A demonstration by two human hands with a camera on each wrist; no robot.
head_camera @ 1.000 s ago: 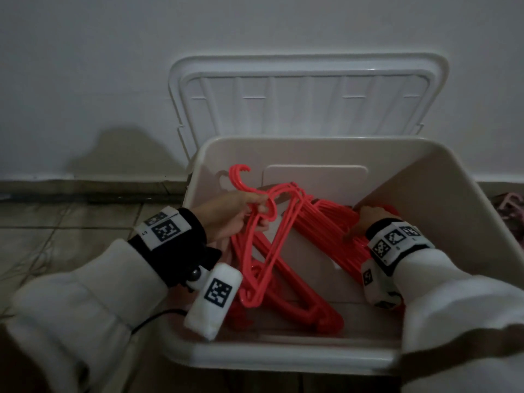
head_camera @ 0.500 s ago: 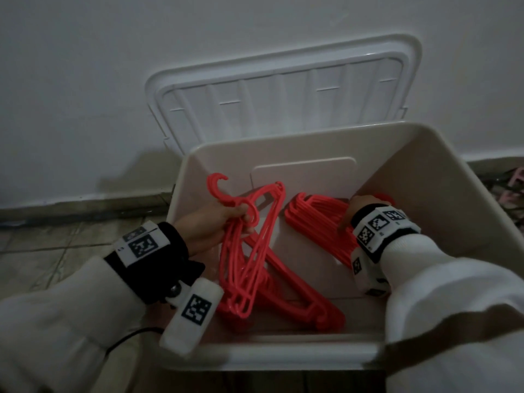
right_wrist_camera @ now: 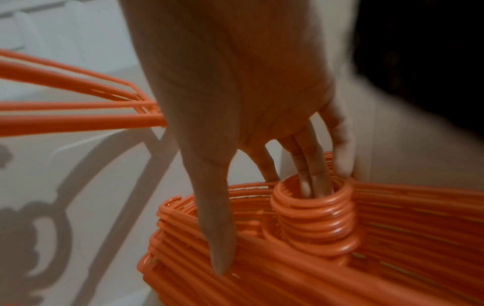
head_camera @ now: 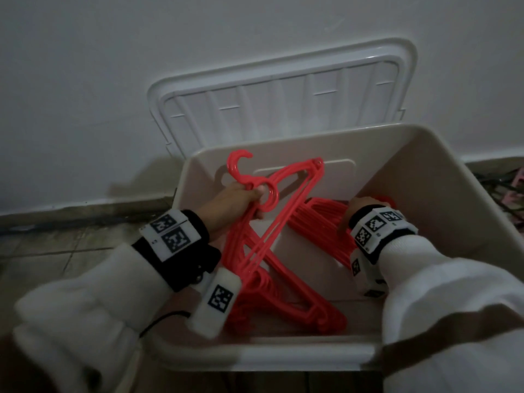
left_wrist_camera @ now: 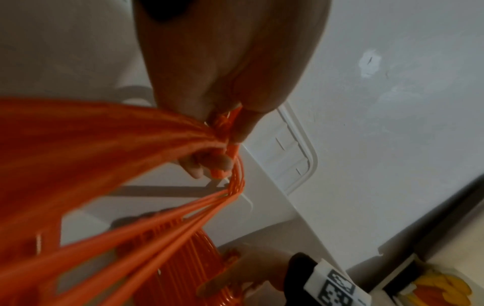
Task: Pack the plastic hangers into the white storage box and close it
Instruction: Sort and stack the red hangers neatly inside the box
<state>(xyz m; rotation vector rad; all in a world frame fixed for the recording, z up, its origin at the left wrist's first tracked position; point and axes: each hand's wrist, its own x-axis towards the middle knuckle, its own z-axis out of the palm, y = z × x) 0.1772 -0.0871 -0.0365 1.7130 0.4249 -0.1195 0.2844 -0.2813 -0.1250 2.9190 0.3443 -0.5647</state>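
While gripping a bunch of red plastic hangers [head_camera: 263, 222] at the necks, left hand [head_camera: 229, 205] held over the white storage box [head_camera: 459, 199], near its back-left corner. Right hand [head_camera: 358, 211] deeper inside the box, fingers [right_wrist_camera: 314, 178] hooked into the stacked rings of a second hanger bundle [right_wrist_camera: 327, 238]. Lid [head_camera: 283, 100] propped behind the box.

one white storage box [head_camera: 442, 177], one lid [head_camera: 283, 100], two bunches of red hangers [head_camera: 272, 222], too many to count.
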